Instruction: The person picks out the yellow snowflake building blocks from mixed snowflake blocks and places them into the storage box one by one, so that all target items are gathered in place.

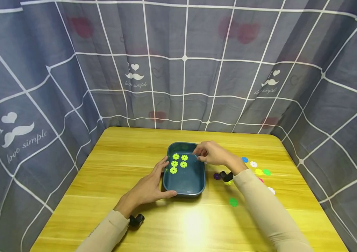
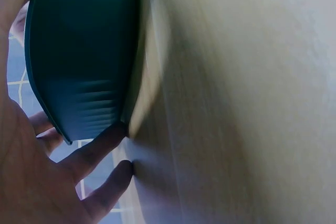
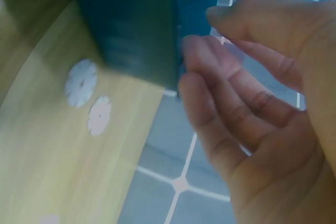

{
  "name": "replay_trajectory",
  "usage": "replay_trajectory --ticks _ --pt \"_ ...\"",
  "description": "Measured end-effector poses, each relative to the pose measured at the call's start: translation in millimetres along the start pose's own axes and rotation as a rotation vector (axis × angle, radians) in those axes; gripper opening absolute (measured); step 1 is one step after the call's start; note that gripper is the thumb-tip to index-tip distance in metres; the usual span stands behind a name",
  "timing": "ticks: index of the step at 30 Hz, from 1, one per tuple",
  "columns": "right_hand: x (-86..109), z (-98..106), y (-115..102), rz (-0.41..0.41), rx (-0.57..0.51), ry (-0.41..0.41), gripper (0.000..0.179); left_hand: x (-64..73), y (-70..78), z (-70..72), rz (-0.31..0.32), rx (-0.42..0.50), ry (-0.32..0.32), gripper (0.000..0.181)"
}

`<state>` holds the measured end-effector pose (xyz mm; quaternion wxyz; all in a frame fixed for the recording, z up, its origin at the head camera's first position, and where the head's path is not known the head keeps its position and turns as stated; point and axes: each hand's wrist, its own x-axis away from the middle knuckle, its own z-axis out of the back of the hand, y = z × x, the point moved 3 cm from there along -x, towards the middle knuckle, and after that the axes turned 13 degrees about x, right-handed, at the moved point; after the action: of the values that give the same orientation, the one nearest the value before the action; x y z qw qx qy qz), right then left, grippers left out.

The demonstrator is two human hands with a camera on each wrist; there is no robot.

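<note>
Five green discs [image 1: 178,163] lie in the blue tray [image 1: 184,187]; about nine remain on the counter [image 1: 128,161]. Left hand [image 1: 148,189] steadies the tray with straight fingers; right hand [image 1: 213,153] holds its rim.

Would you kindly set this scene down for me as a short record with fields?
Surface: yellow wooden table, grey checked curtain around it
Container: dark teal tray in the middle of the table
In tray: five yellow-green flower discs
Loose pieces: coloured flower discs on the table, right of the tray
Left hand: open, fingers along the tray's left wall, thumb at the near rim
Right hand: at the tray's far right rim, fingers curled; whether it pinches a disc cannot be told
</note>
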<state>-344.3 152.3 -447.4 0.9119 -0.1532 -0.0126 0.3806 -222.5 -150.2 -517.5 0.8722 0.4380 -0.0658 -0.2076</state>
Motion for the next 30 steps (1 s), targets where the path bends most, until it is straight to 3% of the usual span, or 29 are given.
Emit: replay_trajectory --ticks 13,30 --pt "34.1 14 32 -0.073 0.021 0.123 0.021 0.7 -0.7 -1.9 -0.009 -0.018 0.001 0.132" --pt "60.8 7 74 -0.194 0.063 0.142 0.029 1.5 -3.2 -0.1 -0.006 -0.022 0.001 0.134"
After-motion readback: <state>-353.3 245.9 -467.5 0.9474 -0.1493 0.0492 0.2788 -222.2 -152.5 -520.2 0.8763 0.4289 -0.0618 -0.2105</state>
